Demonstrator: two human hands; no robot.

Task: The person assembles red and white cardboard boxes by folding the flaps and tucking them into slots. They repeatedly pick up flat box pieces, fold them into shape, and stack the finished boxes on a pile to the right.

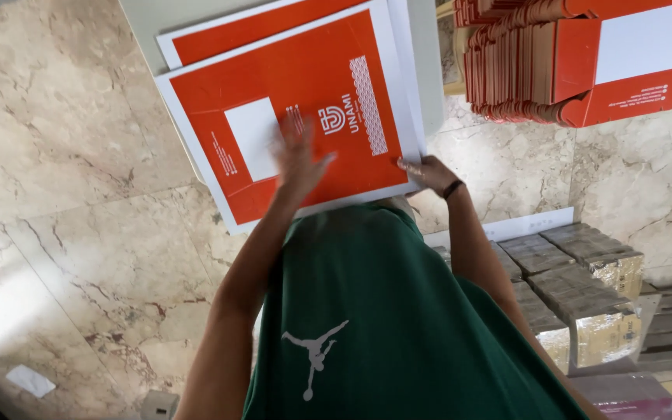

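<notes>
With the left hand (299, 159) spread flat and blurred on the top orange sheet (305, 109) and the right hand (428, 173) pinching its corner, the sheet may slide askew off the stack beneath

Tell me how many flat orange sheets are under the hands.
2: the top sheet under the left hand and right hand, another peeking out behind. More may be hidden beneath.

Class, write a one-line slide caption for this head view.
Left hand flat on an orange sheet, right hand at its edge, above a marble floor.

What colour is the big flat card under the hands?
The flat card sheet is orange-red with white border and patches, seen in the head view.
</notes>
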